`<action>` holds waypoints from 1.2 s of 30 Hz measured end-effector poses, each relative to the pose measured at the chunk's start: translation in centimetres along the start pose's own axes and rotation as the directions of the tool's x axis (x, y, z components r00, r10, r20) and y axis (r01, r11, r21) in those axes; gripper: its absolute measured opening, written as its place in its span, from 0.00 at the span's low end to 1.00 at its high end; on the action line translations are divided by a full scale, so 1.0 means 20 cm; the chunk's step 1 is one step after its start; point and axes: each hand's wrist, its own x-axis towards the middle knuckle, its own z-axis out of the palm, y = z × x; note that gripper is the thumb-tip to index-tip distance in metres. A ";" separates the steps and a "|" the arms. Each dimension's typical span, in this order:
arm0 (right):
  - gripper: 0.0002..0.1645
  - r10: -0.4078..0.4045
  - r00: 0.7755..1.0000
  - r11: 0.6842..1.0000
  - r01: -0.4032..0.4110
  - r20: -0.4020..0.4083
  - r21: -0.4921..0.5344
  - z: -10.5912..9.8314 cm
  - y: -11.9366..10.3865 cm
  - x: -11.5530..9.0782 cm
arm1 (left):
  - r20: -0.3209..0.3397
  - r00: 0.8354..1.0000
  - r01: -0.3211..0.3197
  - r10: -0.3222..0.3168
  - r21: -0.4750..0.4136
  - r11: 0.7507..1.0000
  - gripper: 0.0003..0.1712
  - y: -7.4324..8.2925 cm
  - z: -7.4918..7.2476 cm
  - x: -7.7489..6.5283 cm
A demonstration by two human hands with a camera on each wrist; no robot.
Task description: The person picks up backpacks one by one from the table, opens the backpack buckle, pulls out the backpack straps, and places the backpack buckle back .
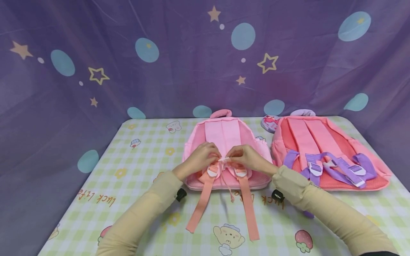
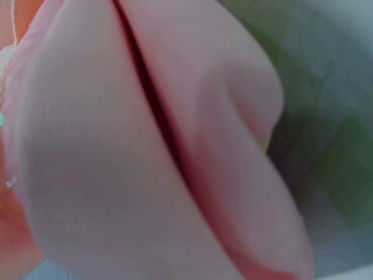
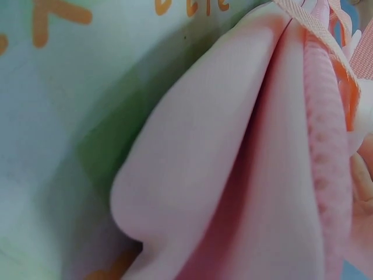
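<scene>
A pink backpack [image 1: 196, 137] lies on the table with its shoulder straps [image 1: 215, 132] facing up. Over its lower middle, both hands meet at a small white buckle [image 1: 224, 159] on a thin strap. My left hand [image 1: 202, 156] pinches the buckle's left side with curled fingers; from the right, my right hand [image 1: 249, 158] pinches the other side. Just below the hands, two white strap adjusters [image 1: 212, 171] carry orange webbing tails [image 1: 201, 209] that hang toward the front. The wrist views mostly show the bag's folded pink fabric [image 2: 105, 151], with part of my right hand [image 3: 362, 186] at the edge.
Right of it lies a second, coral-pink backpack [image 1: 362, 149] with purple straps [image 1: 341, 165] and white buckles. A small round patterned pouch [image 1: 270, 123] sits by its top left. The table [image 1: 134, 185] has a green checked cloth, and a purple curtain [image 1: 192, 64] stands behind.
</scene>
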 end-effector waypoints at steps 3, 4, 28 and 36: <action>0.04 0.002 1.000 1.000 -0.002 0.006 0.013 0.00 0.00 0.00 | 0.000 1.000 -0.020 0.020 0.011 1.000 0.03 0.00 0.00 0.00; 0.04 0.005 1.000 1.000 -0.005 0.009 0.020 0.00 0.00 0.00 | -0.003 1.000 -0.023 0.023 0.011 1.000 0.03 -0.01 0.01 0.01; 0.04 0.022 0.999 0.999 -0.023 0.028 0.038 -0.03 0.02 -0.03 | 0.030 0.999 0.021 -0.023 0.056 0.998 0.03 -0.01 0.04 0.04; 0.05 0.037 0.997 0.999 -0.039 0.061 0.030 -0.02 -0.01 -0.07 | 0.001 1.000 0.013 -0.013 0.015 1.000 0.02 -0.04 0.07 0.02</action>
